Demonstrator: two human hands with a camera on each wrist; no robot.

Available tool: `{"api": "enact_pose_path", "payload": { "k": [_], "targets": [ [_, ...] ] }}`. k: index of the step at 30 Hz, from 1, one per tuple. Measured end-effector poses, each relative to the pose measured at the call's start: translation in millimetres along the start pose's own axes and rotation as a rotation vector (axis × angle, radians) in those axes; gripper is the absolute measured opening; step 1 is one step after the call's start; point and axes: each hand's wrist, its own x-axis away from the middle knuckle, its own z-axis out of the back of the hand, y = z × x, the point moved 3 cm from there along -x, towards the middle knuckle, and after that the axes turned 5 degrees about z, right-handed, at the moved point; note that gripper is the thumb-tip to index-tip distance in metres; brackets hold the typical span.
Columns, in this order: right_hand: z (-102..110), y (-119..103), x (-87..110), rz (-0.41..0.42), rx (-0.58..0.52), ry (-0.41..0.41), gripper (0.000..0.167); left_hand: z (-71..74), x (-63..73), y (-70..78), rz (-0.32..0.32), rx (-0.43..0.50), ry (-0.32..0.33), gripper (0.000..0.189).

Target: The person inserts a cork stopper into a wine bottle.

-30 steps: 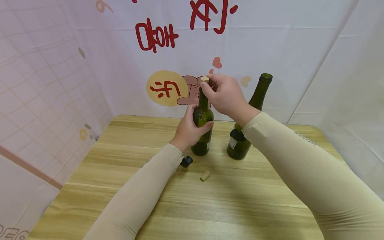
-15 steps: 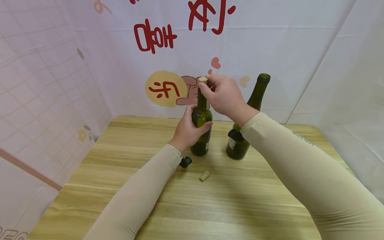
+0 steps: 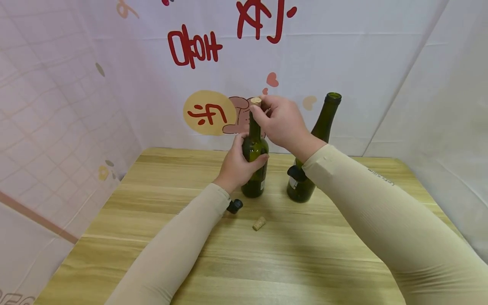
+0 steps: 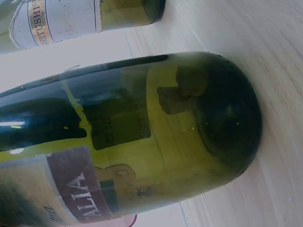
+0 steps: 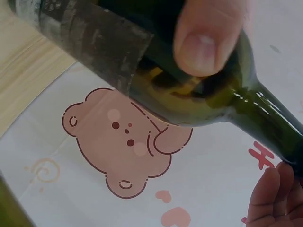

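Standing upright on the desk (image 3: 289,254): green bottle (image 3: 252,187). Judged rigid, smooth, probably slippery and breakable, heavier than the cork (image 3: 256,101) at its mouth, which should be light and slightly yielding. Best holds, likely: bottle's shoulder, cork's exposed edge. Left hand (image 3: 238,165) curls round the bottle's upper body, thumb across its near side; right hand (image 3: 284,120) sits at its mouth, thumb and fingers pinching the cork.
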Motion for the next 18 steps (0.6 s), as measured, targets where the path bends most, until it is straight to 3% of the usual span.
{"api": "enact_pose_path", "payload": {
  "k": [9, 15, 18],
  "targets": [
    [-0.9, -0.2, 2.8, 0.026, 0.031, -0.028, 0.027, -0.4, 0.4, -2.3, -0.002, 0.006, 0.0, 0.074],
    [9.4, 0.1, 10.9, 0.026, 0.094, -0.046, 0.046, -0.3, 0.4, -1.7, -0.006, 0.017, -0.001, 0.076],
    [17.3, -0.2, 15.5, 0.025, 0.138, -0.031, 0.048, -0.2, 0.4, -0.7, -0.002, 0.019, 0.0, 0.077]
  ]
}}
